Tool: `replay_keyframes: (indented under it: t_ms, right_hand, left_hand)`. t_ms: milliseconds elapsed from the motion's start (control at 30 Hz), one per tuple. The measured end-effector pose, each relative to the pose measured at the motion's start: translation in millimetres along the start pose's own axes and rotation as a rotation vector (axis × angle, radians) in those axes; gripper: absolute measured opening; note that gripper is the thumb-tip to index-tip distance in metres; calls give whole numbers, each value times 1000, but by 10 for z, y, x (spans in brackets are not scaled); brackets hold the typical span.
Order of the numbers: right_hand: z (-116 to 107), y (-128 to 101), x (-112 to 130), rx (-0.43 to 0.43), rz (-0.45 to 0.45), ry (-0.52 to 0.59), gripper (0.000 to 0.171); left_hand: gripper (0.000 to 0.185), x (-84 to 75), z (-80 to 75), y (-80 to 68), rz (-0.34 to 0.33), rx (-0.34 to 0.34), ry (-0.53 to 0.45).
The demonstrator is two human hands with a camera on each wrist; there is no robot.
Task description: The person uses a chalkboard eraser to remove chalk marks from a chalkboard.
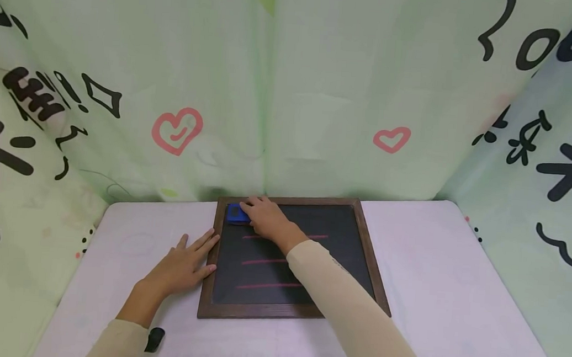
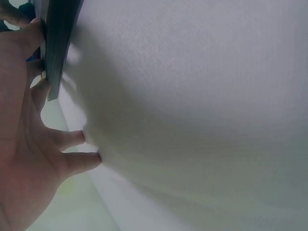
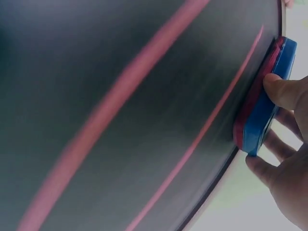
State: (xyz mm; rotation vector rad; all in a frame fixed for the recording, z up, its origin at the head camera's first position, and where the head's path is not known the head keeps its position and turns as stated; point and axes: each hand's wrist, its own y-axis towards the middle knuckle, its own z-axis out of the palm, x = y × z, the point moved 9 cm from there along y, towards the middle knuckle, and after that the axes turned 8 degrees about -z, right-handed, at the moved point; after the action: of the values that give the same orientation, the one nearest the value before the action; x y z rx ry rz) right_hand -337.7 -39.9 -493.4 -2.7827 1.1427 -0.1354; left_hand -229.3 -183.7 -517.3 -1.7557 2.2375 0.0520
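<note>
Head view: the right hand (image 1: 266, 218) grips the blue eraser (image 1: 236, 214) at the upper left corner of the blackboard (image 1: 345, 221), above three pink lines (image 1: 262, 262). The left hand (image 1: 180, 268), fingers spread wide, contacts the left side of the wooden frame (image 1: 256, 312).

Left wrist view: two fingers extend beside the frame, at the pale tabletop (image 2: 216, 96).

Right wrist view: thumb and fingers hold the eraser, its red layer facing the blackboard.

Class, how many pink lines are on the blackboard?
3: upper line, middle line and lower line, one below another. The right sleeve or eraser may hide more.
</note>
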Motion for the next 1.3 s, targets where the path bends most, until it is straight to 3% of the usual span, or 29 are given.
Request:
replay_keyframes:
  t_ms: [167,333,700,967,1300]
  right_hand:
    - [-23,60,108,-45,20,-33,56]
    - [-7,67,120,-34,26,-45,58]
    - [17,28,23,35,61,92,62]
    - [50,-119,-193,40,54,106,63]
    - [87,-502,-583,8,54,175,62]
  left_hand:
    - [68,-10,-17,-7,12,-18,1]
    - [68,1,-3,-7,10,-14,-1]
    - [69,18,-5,-13,14,-23,-6]
    - [69,5,-20,-5,25,-26,-11]
    - [69,21,-14,2,22,-28,-7]
